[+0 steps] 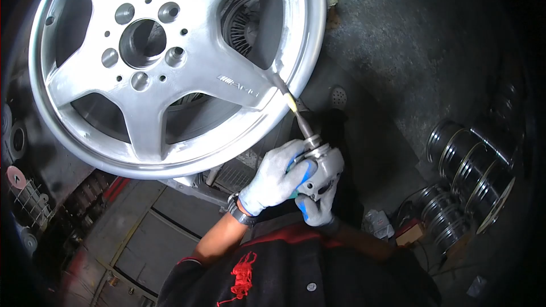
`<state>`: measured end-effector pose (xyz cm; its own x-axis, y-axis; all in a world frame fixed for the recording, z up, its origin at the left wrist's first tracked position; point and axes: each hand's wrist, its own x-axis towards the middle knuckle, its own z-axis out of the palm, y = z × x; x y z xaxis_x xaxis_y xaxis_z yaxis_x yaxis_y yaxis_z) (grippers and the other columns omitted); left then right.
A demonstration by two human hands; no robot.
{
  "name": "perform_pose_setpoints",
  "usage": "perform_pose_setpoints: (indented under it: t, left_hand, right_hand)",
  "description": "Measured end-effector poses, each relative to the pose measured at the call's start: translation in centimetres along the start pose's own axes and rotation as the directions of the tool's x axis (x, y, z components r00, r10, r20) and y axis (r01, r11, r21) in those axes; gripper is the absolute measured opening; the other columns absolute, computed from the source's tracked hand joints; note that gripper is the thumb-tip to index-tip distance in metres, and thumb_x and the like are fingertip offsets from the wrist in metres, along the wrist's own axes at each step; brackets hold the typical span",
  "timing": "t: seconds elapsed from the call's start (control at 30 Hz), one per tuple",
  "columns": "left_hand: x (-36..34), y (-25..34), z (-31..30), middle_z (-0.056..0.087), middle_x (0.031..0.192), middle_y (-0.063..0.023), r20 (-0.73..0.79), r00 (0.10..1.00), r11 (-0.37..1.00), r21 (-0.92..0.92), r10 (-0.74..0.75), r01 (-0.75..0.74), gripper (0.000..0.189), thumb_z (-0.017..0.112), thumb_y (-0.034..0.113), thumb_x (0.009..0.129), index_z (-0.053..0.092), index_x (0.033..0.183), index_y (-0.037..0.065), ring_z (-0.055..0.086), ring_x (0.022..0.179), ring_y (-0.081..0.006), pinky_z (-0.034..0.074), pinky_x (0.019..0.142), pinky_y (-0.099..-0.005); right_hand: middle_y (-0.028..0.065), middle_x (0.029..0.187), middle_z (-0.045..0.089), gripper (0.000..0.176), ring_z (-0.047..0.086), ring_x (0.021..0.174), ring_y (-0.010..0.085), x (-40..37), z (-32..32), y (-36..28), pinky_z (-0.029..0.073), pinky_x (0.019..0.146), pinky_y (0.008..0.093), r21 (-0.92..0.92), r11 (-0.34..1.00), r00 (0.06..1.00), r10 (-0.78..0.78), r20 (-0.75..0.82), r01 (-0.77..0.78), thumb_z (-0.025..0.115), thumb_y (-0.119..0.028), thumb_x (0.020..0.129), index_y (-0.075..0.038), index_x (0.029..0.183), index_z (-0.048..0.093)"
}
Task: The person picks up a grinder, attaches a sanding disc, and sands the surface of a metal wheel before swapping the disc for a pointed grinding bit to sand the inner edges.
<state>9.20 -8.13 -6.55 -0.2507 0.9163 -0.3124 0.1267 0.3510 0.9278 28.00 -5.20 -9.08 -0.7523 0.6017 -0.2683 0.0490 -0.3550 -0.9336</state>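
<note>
My left hand, in a white and blue glove with a watch at the wrist, is wrapped round the front of a grey power tool. Lower on the tool's body, my right hand, gloved the same way, grips it from below. The tool's long shaft points up and left, and its tip touches or nearly touches the rim beside a spoke's end. A large silver five-spoke wheel with lettering on one spoke fills the upper left.
Several wheel rims stand at the right. Discs hang by a wire rack at the far left. A metal-framed surface lies below the wheel. A shoe shows on the dark floor.
</note>
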Motion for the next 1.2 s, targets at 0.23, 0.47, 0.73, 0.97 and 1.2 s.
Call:
perform_pose_setpoints:
  t: [0.23,0.47,0.73,0.97,1.2]
  left_hand:
    - [2.4,-2.5,-0.1,0.064,0.112,-0.0296,-0.186,0.925,0.941,0.136,0.331,-0.31,0.034,0.06,0.018,0.096,0.059,0.121,-0.006,0.065,0.093,-0.0465,0.053,0.079,-0.0481]
    - [3.5,-1.5,0.0,0.061,0.103,-0.0278,-0.042,0.998,0.959,-0.277,0.054,-0.064,0.027,0.061,0.014,0.097,0.057,0.114,-0.006,0.062,0.083,-0.0453,0.051,0.069,-0.0488]
    - [2.0,-0.8,0.4,0.061,0.092,-0.0246,-0.188,0.932,0.95,0.066,0.311,-0.304,0.023,0.06,0.018,0.098,0.059,0.108,-0.002,0.062,0.078,-0.0437,0.05,0.066,-0.0471]
    - [0.7,2.8,0.6,0.063,0.086,-0.0237,-0.107,0.977,0.981,-0.092,-0.182,0.172,0.022,0.059,0.018,0.097,0.061,0.106,-0.002,0.064,0.08,-0.042,0.051,0.069,-0.0456]
    - [2.6,0.1,-0.1,0.06,0.082,-0.0228,-0.166,0.986,0.995,-0.086,0.032,-0.047,0.025,0.058,0.024,0.1,0.06,0.094,-0.001,0.062,0.077,-0.0449,0.049,0.067,-0.0477]
  right_hand:
    - [0.019,0.144,0.041,0.1,0.044,0.135,0.0282,4.3,0.4,-2.1,0.039,0.111,0.0448,-0.147,0.988,0.99,0.031,-0.14,-0.052,0.082,-0.011,0.078,0.002,0.154,0.017]
    - [0.0165,0.138,0.044,0.088,0.048,0.129,0.0273,5.0,-1.2,-2.3,0.039,0.11,0.0421,-0.169,0.983,0.988,0.051,-0.147,-0.075,0.078,-0.014,0.08,0.001,0.15,0.026]
    - [0.0159,0.142,0.043,0.078,0.049,0.129,0.0266,1.5,-1.8,0.1,0.041,0.109,0.0416,-0.229,0.968,0.995,0.097,-0.031,-0.101,0.072,-0.015,0.086,-0.003,0.151,0.032]
    - [0.0121,0.148,0.048,0.052,0.05,0.134,0.0224,-2.3,-2.8,2.7,0.041,0.113,0.036,0.031,0.986,0.986,0.164,0.011,-0.164,0.052,-0.013,0.101,-0.001,0.15,0.038]
    - [0.0173,0.152,0.042,0.072,0.044,0.139,0.0284,-0.1,-3.5,2.9,0.035,0.116,0.0411,-0.609,0.792,0.996,-0.007,-0.088,-0.048,0.066,-0.014,0.09,0.001,0.152,0.033]
